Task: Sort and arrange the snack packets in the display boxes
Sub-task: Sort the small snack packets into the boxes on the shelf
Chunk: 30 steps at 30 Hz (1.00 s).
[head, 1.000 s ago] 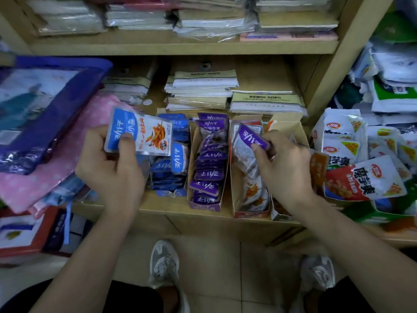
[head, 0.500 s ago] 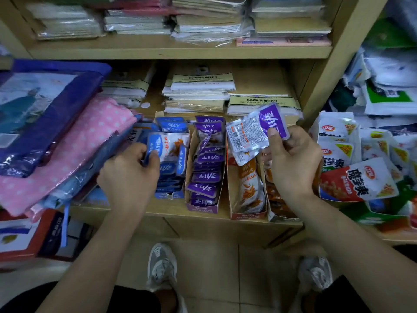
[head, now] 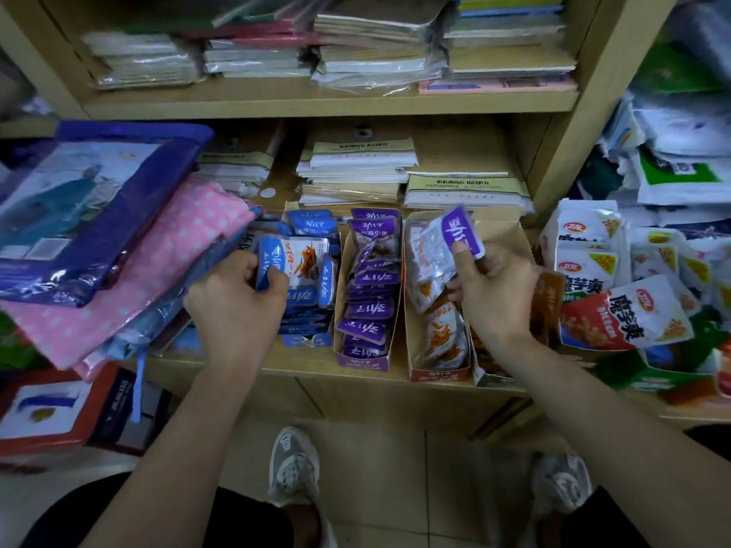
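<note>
Several narrow display boxes stand side by side on the wooden shelf (head: 356, 375). My left hand (head: 233, 306) grips a blue-and-white snack packet (head: 294, 261) over the blue box (head: 306, 340), which is full of blue packets. My right hand (head: 494, 294) pinches a silver packet with a purple top (head: 447, 247), held above the orange box (head: 439, 375) that holds orange packets. Between my hands stands the purple box (head: 362, 363), filled with purple packets. A fourth box with brown packets (head: 548, 294) is partly hidden behind my right wrist.
Large red-and-white snack bags (head: 625, 310) pile up on the right. Pink dotted and blue plastic-wrapped goods (head: 130, 267) lean at the left, touching the blue box. Stacks of paper booklets (head: 360, 168) fill the shelf behind the boxes. My shoes are on the tiled floor below.
My left hand came down with the blue packet from up left to the blue box. My right hand lifted the purple-topped packet out of the orange box and now holds it slightly lower.
</note>
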{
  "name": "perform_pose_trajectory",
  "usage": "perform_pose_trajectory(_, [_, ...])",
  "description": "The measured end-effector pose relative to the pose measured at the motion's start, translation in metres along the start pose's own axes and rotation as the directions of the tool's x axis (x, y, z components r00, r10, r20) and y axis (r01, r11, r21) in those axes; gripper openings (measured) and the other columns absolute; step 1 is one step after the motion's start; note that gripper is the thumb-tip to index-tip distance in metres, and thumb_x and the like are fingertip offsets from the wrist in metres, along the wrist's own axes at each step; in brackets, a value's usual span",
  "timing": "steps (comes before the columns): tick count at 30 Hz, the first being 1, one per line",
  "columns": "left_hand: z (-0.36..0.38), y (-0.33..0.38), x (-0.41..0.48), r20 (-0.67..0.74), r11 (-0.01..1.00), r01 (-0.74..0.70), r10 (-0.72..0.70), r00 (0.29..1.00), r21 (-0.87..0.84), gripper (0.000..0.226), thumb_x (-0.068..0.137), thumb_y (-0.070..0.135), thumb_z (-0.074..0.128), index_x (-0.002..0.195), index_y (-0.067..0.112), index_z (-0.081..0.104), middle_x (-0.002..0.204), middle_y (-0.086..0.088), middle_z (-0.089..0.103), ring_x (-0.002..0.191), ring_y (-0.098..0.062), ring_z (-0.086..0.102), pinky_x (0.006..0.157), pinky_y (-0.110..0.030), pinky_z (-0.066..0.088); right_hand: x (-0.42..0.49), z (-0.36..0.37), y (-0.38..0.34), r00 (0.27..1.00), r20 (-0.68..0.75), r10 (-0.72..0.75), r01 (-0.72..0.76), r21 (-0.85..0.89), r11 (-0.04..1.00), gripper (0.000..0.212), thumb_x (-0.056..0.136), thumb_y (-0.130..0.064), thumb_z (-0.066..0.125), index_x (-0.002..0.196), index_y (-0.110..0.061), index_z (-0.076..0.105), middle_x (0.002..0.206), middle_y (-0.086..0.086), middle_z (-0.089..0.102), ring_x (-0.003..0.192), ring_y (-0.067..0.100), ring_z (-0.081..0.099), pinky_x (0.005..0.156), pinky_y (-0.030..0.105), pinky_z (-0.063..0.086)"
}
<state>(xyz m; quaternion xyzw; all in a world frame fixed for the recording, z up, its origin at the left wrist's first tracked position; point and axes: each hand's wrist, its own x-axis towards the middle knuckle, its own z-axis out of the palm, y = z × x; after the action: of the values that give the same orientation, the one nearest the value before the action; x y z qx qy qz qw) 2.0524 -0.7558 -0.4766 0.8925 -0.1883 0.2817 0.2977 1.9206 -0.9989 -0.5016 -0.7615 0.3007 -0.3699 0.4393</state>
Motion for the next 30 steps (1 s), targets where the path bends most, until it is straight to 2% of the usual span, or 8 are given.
perform_pose_trajectory(3, [-0.001,0.001,-0.003,-0.010,1.000,-0.007,0.006,1.000,-0.014,0.026,0.083,0.021,0.068,0.063,0.008,0.058,0.051,-0.007,0.056,0.046,-0.028,0.051,0.053,-0.029,0.026,-0.003,0.003,0.005,0.997,0.067,-0.041,0.046,-0.087,0.995,0.030,0.097,-0.037,0.061,0.083,-0.010,0.067,0.071,0.001,0.069,0.063,0.015,0.069,0.057,0.042,0.058])
perform_pose_trajectory(7, [-0.005,0.002,-0.008,-0.015,1.000,-0.013,0.012,1.000,-0.018,0.027,0.083,0.021,0.069,0.062,0.008,0.057,0.050,-0.008,0.054,0.046,-0.028,0.050,0.052,-0.030,0.025,-0.009,-0.001,-0.004,0.989,0.124,-0.082,0.103,-0.171,0.980,0.021,0.098,-0.026,0.064,0.080,-0.015,0.062,0.072,-0.006,0.063,0.058,0.000,0.055,0.048,0.012,0.038])
perform_pose_trajectory(10, [-0.011,0.001,-0.011,-0.003,1.000,-0.007,0.007,1.000,-0.021,0.027,0.082,0.024,0.067,0.063,0.008,0.057,0.051,-0.007,0.054,0.046,-0.029,0.050,0.051,-0.030,0.031,-0.013,-0.004,-0.008,0.985,0.154,-0.074,0.102,-0.184,0.978,0.015,0.097,-0.023,0.065,0.085,-0.014,0.065,0.079,-0.006,0.063,0.061,-0.006,0.050,0.052,0.007,0.038])
perform_pose_trajectory(14, [-0.023,0.003,-0.013,0.008,0.999,-0.024,0.024,1.000,-0.031,0.024,0.080,0.023,0.067,0.064,0.006,0.060,0.052,-0.007,0.056,0.047,-0.028,0.051,0.054,-0.029,0.031,-0.015,-0.011,-0.011,0.993,0.099,-0.067,0.084,-0.175,0.981,0.016,0.097,-0.023,0.065,0.085,-0.012,0.066,0.081,-0.003,0.066,0.065,0.002,0.059,0.050,0.010,0.039])
perform_pose_trajectory(17, [-0.034,0.012,-0.015,0.058,0.998,-0.050,0.053,0.997,-0.042,0.030,0.079,0.011,0.074,0.059,0.010,0.052,0.046,0.004,0.042,0.041,-0.017,0.037,0.050,-0.025,0.023,-0.013,-0.016,-0.011,0.999,0.019,-0.039,0.041,-0.126,0.991,0.019,0.097,-0.026,0.065,0.086,-0.012,0.069,0.081,0.001,0.071,0.071,0.017,0.069,0.060,0.036,0.057])
perform_pose_trajectory(20, [-0.037,0.012,-0.010,0.172,0.994,-0.111,0.112,0.979,-0.014,0.041,0.081,0.007,0.073,0.057,0.012,0.040,0.045,0.010,0.027,0.040,-0.006,0.023,0.047,-0.023,0.015,-0.014,-0.021,-0.012,1.000,-0.006,0.014,-0.014,-0.067,0.998,0.017,0.097,-0.027,0.065,0.087,-0.014,0.066,0.083,0.005,0.073,0.072,0.019,0.071,0.062,0.042,0.060])
perform_pose_trajectory(27, [-0.019,-0.005,0.016,0.353,0.987,-0.111,0.062,0.934,0.120,0.052,0.087,0.018,0.075,0.056,0.017,0.034,0.051,-0.004,0.038,0.065,-0.042,0.060,0.056,-0.040,0.041,-0.011,-0.022,-0.004,0.998,-0.017,0.058,-0.059,-0.051,0.997,0.019,0.096,-0.029,0.067,0.091,-0.011,0.069,0.092,0.007,0.074,0.081,0.021,0.073,0.067,0.046,0.061])
perform_pose_trajectory(30, [-0.008,0.006,0.023,0.356,0.961,-0.138,0.045,0.933,0.241,0.030,0.092,0.025,0.070,0.065,0.018,0.057,0.069,-0.012,0.064,0.079,-0.039,0.066,0.059,-0.035,0.041,-0.010,-0.024,-0.004,1.000,-0.009,0.028,-0.029,-0.059,0.998,0.020,0.096,-0.025,0.067,0.090,-0.007,0.070,0.088,0.008,0.074,0.078,0.021,0.072,0.066,0.044,0.061])
